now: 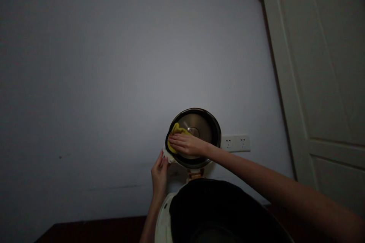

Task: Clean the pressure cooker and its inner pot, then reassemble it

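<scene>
A rice cooker stands open in front of me, its dark inner pot [222, 212] at the bottom of the view and its raised round lid [199, 127] above it, metal inner face towards me. My right hand [186, 145] lies flat on a yellow cloth [175, 131], pressing it against the left part of the lid's inner face. My left hand [159, 174] grips the lid's white left edge, fingers curled round the rim.
A plain pale wall fills the view behind the cooker, with a white socket strip [236, 143] just right of the lid. A white panelled door [322, 76] stands at the right. A dark table edge [94, 229] shows at the bottom left.
</scene>
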Action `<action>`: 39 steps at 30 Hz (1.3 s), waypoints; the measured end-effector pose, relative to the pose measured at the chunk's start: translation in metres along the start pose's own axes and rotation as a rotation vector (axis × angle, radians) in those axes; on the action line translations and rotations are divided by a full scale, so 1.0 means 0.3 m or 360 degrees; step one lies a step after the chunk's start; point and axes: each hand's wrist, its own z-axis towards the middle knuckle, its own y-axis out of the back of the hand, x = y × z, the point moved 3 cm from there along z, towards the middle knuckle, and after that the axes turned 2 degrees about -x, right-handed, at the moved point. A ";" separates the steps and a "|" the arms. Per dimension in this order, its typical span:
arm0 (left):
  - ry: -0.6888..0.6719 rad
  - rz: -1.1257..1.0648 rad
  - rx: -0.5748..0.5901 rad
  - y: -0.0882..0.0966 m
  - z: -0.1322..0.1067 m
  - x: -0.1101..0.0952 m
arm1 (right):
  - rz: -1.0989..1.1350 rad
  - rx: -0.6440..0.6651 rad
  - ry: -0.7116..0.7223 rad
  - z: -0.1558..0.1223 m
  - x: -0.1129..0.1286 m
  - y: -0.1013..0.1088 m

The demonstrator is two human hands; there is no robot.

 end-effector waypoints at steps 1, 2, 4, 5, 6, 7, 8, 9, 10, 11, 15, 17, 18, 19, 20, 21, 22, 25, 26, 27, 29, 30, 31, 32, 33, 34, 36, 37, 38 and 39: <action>-0.0001 -0.0001 -0.0005 0.001 0.001 0.001 | 0.0001 0.0022 0.0044 0.001 0.002 0.000; -0.0002 0.0002 -0.0008 0.002 0.001 0.003 | 0.0004 0.0048 0.0078 0.004 -0.003 0.002; -0.0009 0.0006 -0.0005 0.004 0.002 0.006 | 0.0000 0.0092 0.0096 0.015 -0.034 0.016; -0.0009 0.0009 0.0001 0.005 0.003 0.008 | -0.0009 0.0104 0.0084 0.022 -0.054 0.024; -0.0008 0.0012 0.0005 0.006 0.003 0.010 | -0.0024 0.0106 0.0057 0.028 -0.073 0.032; -0.0006 0.0017 0.0007 0.006 0.004 0.011 | -0.0040 0.0102 0.0018 0.033 -0.087 0.038; -0.0006 0.0022 0.0005 0.008 0.005 0.013 | -0.0047 0.0099 -0.0008 0.037 -0.092 0.041; -0.0011 0.0027 0.0003 0.009 0.006 0.015 | -0.0038 0.0103 -0.0012 0.039 -0.088 0.039; -0.0019 0.0032 0.0002 0.009 0.007 0.016 | -0.0016 0.0113 0.0005 0.039 -0.075 0.033; -0.0025 0.0037 -0.0006 0.010 0.009 0.018 | 0.0013 0.0125 0.0029 0.036 -0.057 0.025; -0.0010 0.0030 -0.0034 0.012 0.012 0.024 | 0.0110 0.0176 0.0126 0.004 0.007 0.001; 0.0001 -0.0001 -0.0018 0.008 0.010 0.023 | 0.0106 0.0178 0.0139 -0.030 0.010 0.013; 0.0003 -0.0011 -0.0012 0.006 0.009 0.021 | 0.0091 0.0175 0.0124 -0.054 0.004 0.025; 0.0008 -0.0013 -0.0014 0.004 0.008 0.019 | 0.0069 0.0176 0.0083 -0.083 -0.005 0.041; 0.0014 -0.0010 -0.0020 0.003 0.006 0.017 | 0.0043 0.0183 0.0012 -0.117 -0.017 0.058; 0.0020 -0.0005 -0.0025 0.001 0.004 0.015 | 0.0016 0.0193 -0.0080 -0.157 -0.029 0.076; 0.0025 0.0001 -0.0026 0.000 0.003 0.013 | -0.0011 0.0204 -0.0188 -0.201 -0.040 0.094; 0.0039 0.0013 -0.0019 -0.001 -0.001 0.008 | -0.0095 0.0191 -0.0540 -0.343 -0.061 0.141; 0.0042 0.0020 -0.0023 -0.001 -0.001 0.007 | -0.0124 0.0162 -0.0642 -0.386 -0.063 0.154; 0.0043 0.0028 -0.0029 0.000 -0.001 0.007 | -0.0153 0.0129 -0.0725 -0.422 -0.064 0.163; 0.0041 0.0040 -0.0047 0.002 0.000 0.007 | -0.0194 0.0070 -0.0821 -0.464 -0.065 0.172; 0.0040 0.0045 -0.0057 0.003 0.001 0.007 | -0.0204 0.0052 -0.0840 -0.469 -0.067 0.172; 0.0038 0.0050 -0.0066 0.004 0.002 0.008 | -0.0208 0.0044 -0.0859 -0.463 -0.071 0.170; 0.0040 0.0052 -0.0071 0.005 0.003 0.008 | -0.0208 0.0037 -0.0883 -0.449 -0.079 0.167; 0.0045 0.0051 -0.0076 0.005 0.004 0.008 | -0.0207 0.0024 -0.0917 -0.428 -0.090 0.164; 0.0052 0.0049 -0.0082 0.004 0.003 0.008 | -0.0204 0.0004 -0.0963 -0.404 -0.103 0.161; 0.0066 0.0042 -0.0085 0.002 -0.001 0.004 | -0.0197 -0.0061 -0.1086 -0.354 -0.135 0.153; 0.0073 0.0039 -0.0086 0.000 -0.004 0.001 | -0.0191 -0.0098 -0.1163 -0.333 -0.152 0.148; 0.0077 0.0038 -0.0088 -0.002 -0.007 -0.003 | -0.0182 -0.0134 -0.1241 -0.317 -0.167 0.142; 0.0078 0.0037 -0.0089 -0.004 -0.010 -0.008 | -0.0174 -0.0163 -0.1317 -0.305 -0.179 0.134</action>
